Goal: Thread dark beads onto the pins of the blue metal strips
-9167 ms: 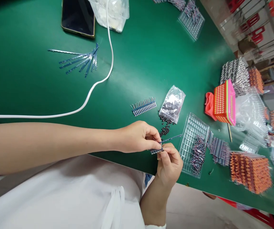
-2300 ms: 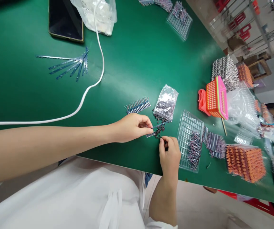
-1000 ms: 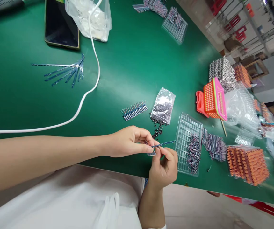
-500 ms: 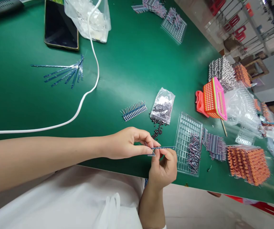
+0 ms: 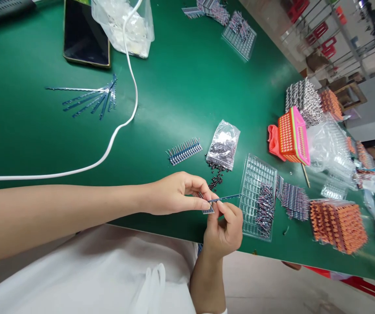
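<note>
My left hand [image 5: 181, 194] is closed round a strip of small circuit boards [image 5: 208, 210] with thin wires. A narrow blue edge strip [image 5: 228, 197] juts from it to the right, its far end over the clear tray. The fingertips of my right hand [image 5: 224, 227] are pinched together against the board strip; what they hold is hidden. Just beyond lie loose small black parts [image 5: 216, 179], spilling from a clear plastic bag [image 5: 223, 146]. Another wired strip of boards [image 5: 184, 151] lies on the green table [image 5: 181, 100], beyond my left hand.
Right of my hands stands a clear compartment tray [image 5: 251, 192] with wired boards [image 5: 265, 209]. Farther right are stacked orange parts [image 5: 338, 226] and a plastic basket [image 5: 294, 135]. A white cable [image 5: 118, 128], a phone [image 5: 87, 37] and blue strips [image 5: 91, 98] lie to the left.
My right hand was pinching at the loose black parts 2.3 seconds ago, then came back to the board strip. Over the last half second the blue edge strip has tilted up slightly.
</note>
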`<state>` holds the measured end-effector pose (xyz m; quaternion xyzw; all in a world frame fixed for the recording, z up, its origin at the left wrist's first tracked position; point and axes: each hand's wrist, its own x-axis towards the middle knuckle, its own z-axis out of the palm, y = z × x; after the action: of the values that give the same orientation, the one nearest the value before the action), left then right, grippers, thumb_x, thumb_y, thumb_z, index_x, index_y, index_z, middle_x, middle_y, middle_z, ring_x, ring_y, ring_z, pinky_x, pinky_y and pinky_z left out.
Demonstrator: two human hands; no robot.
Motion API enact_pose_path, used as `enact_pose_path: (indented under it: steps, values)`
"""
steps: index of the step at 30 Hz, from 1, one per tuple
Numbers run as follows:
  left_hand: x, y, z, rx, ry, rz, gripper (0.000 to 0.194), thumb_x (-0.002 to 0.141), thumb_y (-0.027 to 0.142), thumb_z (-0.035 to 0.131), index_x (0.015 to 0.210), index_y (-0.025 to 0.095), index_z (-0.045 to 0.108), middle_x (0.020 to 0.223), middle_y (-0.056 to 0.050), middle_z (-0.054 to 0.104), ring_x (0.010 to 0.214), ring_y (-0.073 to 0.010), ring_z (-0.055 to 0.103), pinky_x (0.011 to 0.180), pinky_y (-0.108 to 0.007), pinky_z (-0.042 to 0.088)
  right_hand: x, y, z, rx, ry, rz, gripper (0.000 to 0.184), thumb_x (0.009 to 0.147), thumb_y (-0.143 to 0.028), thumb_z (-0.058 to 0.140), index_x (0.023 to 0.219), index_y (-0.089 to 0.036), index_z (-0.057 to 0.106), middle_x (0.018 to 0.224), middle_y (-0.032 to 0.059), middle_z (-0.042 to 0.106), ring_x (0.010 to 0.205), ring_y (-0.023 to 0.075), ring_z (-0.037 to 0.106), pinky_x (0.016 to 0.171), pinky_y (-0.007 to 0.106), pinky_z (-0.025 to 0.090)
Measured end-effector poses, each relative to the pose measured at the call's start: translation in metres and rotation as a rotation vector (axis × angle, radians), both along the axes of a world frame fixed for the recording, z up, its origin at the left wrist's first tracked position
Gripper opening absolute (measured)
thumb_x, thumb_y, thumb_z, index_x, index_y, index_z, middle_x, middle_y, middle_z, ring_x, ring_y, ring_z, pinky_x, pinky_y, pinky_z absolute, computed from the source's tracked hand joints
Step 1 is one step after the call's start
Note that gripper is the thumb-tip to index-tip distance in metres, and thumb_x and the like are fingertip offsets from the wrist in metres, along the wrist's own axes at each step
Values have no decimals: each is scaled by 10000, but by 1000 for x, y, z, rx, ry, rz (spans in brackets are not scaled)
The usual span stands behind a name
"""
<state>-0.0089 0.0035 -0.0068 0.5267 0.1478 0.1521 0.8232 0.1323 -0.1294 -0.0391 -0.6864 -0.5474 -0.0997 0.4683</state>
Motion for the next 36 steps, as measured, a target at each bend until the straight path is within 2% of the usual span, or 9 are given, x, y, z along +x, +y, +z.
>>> enact_pose_path:
  steps: [4, 9, 17, 26, 36]
  values:
    - [1, 0, -2, -54, -14, -12, 58, 860, 211, 711, 875, 174, 668, 1077, -65, 760, 1130, -190, 677, 1033, -377, 507, -3, 1, 1, 12, 101, -6, 120, 879, -140, 680, 957, -221, 639, 842, 15, 637, 763, 141, 630, 637, 284, 536]
    - [0, -1, 0, -17, -2, -13, 48, 859, 207, 704, 856, 176, 667, 1022, -49, 763, 1154, -202, 671, 1036, -371, 501, -4, 1, 4, -18, 255, 2, 30, 914, -185, 631, 899, -206, 617, 817, 15, 602, 747, 144, 601, 638, 291, 515]
    - [-3, 2, 9, 171, 30, -37, 49, 888, 218, 659, 879, 171, 649, 1180, -86, 743, 1128, -209, 683, 1014, -388, 517, -1, -2, 1, -12, 285, -5, 32, 912, -179, 627, 911, -209, 618, 825, 16, 607, 788, 150, 611, 640, 280, 518]
    - [-3, -1, 4, 470, -3, 47, 47, 901, 222, 641, 914, 186, 669, 1129, -78, 756, 1020, -182, 696, 939, -343, 526, -2, 0, 1, -3, 270, 3, 60, 893, -179, 650, 929, -214, 618, 837, 15, 601, 761, 149, 609, 632, 297, 534]
    - [-2, 0, 1, 508, 19, 56, 70, 902, 234, 627, 910, 181, 672, 1083, -75, 755, 1023, -177, 676, 927, -313, 516, 0, 1, 0, -10, 270, 27, 125, 871, -132, 674, 964, -214, 667, 872, 23, 628, 806, 153, 640, 668, 304, 562]
